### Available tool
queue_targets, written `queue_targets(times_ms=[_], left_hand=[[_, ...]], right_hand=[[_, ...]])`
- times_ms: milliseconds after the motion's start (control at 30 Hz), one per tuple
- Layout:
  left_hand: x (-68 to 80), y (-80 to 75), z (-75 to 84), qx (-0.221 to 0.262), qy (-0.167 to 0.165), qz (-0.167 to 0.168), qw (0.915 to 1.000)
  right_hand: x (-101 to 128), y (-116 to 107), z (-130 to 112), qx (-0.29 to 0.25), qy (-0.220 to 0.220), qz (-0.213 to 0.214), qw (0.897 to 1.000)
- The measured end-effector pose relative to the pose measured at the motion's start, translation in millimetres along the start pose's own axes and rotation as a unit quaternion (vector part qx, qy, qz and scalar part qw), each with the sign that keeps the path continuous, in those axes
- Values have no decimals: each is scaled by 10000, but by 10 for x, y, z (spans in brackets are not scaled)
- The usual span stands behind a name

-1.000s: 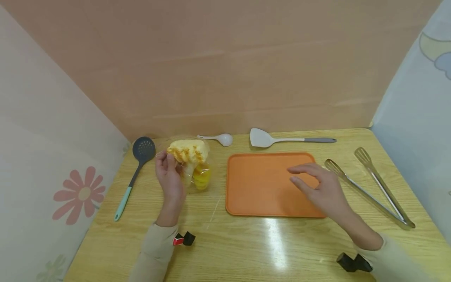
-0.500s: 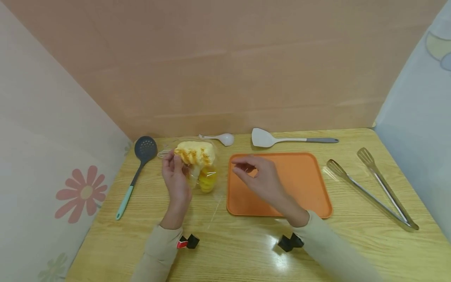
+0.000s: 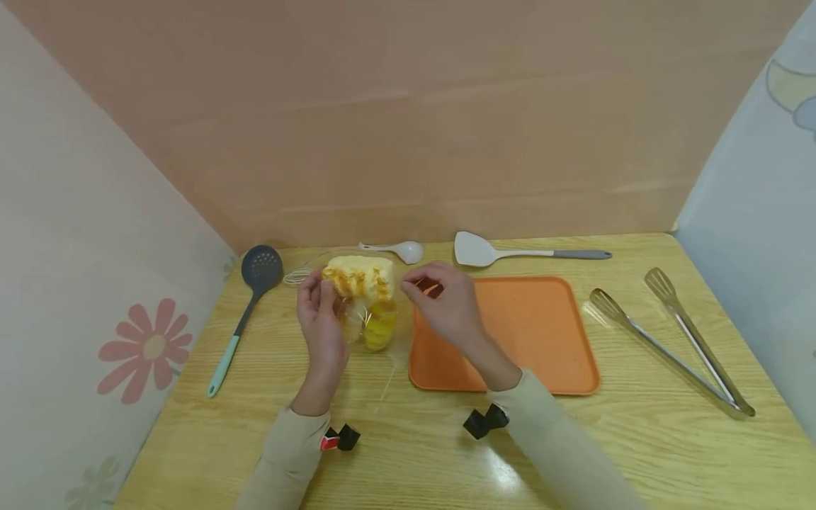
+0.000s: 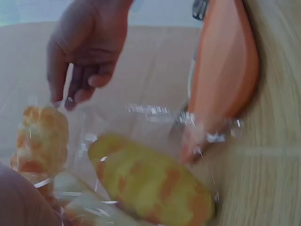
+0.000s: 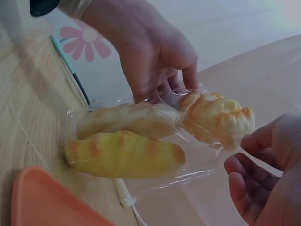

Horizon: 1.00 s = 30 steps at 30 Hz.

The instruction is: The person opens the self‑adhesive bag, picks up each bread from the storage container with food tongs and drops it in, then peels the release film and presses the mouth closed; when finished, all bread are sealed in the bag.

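A clear plastic bag of bread hangs between the two hands, above the table. Through the film show a cream bun with browned ridges, a yellow loaf with brown bands and a paler loaf. My left hand grips the bag's left side beside the ridged bun, thumb toward the camera. At the opposite edge, my right hand pinches the film between thumb and forefinger, its other fingers curled. An orange tray lies below and to the right, partly covered by the right hand.
Left of the bag lies a dark skimmer with a mint handle, near a whisk. Along the back are a white spoon and a white turner. Spread metal tongs rest at the right.
My right hand has swung left from over the tray's right side to the bag's right edge, its thumb and forefinger closing together. My left hand and the bag have shifted slightly right.
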State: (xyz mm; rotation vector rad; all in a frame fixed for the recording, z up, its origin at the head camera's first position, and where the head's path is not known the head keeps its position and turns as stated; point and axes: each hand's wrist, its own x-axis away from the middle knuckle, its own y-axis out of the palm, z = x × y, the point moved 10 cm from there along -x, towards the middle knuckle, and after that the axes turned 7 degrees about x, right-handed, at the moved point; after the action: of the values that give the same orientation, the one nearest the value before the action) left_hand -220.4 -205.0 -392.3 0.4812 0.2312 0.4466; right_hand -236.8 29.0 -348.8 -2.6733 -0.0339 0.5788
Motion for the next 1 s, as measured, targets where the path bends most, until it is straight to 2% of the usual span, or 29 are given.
queue_targets(times_ms=[133,267,400,567,700,767,833,933,1000], left_hand=[[-65,-27,-6,-7,126,-222,9997],[-156,-85,-47,48,128,-362,9993],[-226,-121,-69,-155,133,-461,9987],[-250,-90,-36,-724,469,-781,9932],[-237,-78,55,-822,901,-885,9886],[-221,-46,86,-843,1007,-1045,9858],[-204,-10,101,-964,1056,-1245,9819],[-198,-2,139,-988,1162,-1310,9796],[-198,-6,172,-920,1256,-1313,9791]], right_hand=[[0,68,107,-779,492,-197,9956],[8,114,247,-1639,1021,-203,9810],[8,125,319,-2031,1222,-193,9713],[6,115,338,-2199,1238,-227,9674],[5,47,347,-2234,1195,75,9673],[7,7,334,-2113,1098,244,9709],[9,-12,288,-1891,948,228,9771],[8,-56,211,-1782,718,247,9811],[6,-64,195,-1868,686,191,9798]])
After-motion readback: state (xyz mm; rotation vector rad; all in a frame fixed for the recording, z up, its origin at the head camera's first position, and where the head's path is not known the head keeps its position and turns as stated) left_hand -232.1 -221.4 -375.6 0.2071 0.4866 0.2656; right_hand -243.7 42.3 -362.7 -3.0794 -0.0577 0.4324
